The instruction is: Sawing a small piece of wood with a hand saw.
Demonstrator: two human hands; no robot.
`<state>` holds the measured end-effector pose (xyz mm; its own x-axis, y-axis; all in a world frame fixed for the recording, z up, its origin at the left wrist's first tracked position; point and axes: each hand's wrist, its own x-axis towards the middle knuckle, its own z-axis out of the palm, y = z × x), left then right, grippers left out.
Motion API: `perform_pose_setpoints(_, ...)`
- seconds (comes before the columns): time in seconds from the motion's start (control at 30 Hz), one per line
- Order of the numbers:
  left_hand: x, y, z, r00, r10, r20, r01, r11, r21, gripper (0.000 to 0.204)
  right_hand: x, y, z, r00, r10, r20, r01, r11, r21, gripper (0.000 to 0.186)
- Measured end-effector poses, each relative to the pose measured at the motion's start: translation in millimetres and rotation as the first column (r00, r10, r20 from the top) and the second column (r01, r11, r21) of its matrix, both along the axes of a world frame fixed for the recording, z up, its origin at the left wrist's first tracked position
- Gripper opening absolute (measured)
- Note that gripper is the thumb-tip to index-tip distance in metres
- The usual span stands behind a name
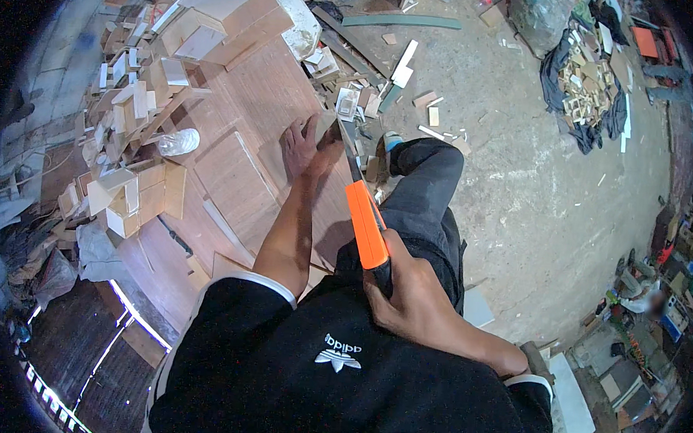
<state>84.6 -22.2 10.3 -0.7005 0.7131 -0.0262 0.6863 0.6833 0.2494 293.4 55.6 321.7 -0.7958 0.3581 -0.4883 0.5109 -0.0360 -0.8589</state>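
Observation:
My right hand (pixel 405 286) is wrapped round the orange and black handle of a handsaw (pixel 367 227). The saw's narrow blade (pixel 353 156) points away from me, along the right edge of the wooden worktop (pixel 251 94). At that edge, my left hand (pixel 301 150) grips a small wood piece (pixel 327 124), with fingers on its left and the thumb side near the blade. The blade's far end lies against or right beside this piece; whether its teeth are in the wood I cannot tell.
Small wooden box-like assemblies (pixel 140 194) crowd the worktop's left side, near a clear plastic cup (pixel 179 142). Offcuts (pixel 360 101) lie beyond the blade. On the concrete floor are a green strip (pixel 402 21) and a dark sack heaped with scraps (pixel 588 92). My bent leg (pixel 427 181) is right of the saw.

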Motion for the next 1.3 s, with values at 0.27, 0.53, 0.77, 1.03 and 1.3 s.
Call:
perform_pose_setpoints(0.27,-5,4,-11,0.992,-0.065,-0.104,0.074,0.993,0.089,0.071,-59,6,-177,0.975,-0.103,-0.199,0.155,0.951,0.268,0.041)
perform_pose_setpoints(0.53,-5,-10,-9,0.999,-0.045,-0.027,0.048,0.993,0.105,0.08,-16,-17,-70,0.998,-0.067,-0.015,0.068,0.994,0.091,0.047)
perform_pose_setpoints(0.77,-9,-8,-1,0.996,-0.075,-0.041,0.078,0.994,0.081,0.079,-29,-13,-140,0.987,-0.11,-0.114,0.138,0.948,0.287,0.042)
perform_pose_setpoints(1.03,4,-1,9,0.998,-0.058,-0.006,0.058,0.986,0.156,0.078,-21,-11,-103,0.993,-0.103,-0.052,0.109,0.984,0.142,0.04)
perform_pose_setpoints(1.3,0,14,-17,0.995,-0.068,-0.069,0.077,0.987,0.144,0.076,-45,5,-196,0.983,-0.076,-0.169,0.126,0.943,0.307,0.04)
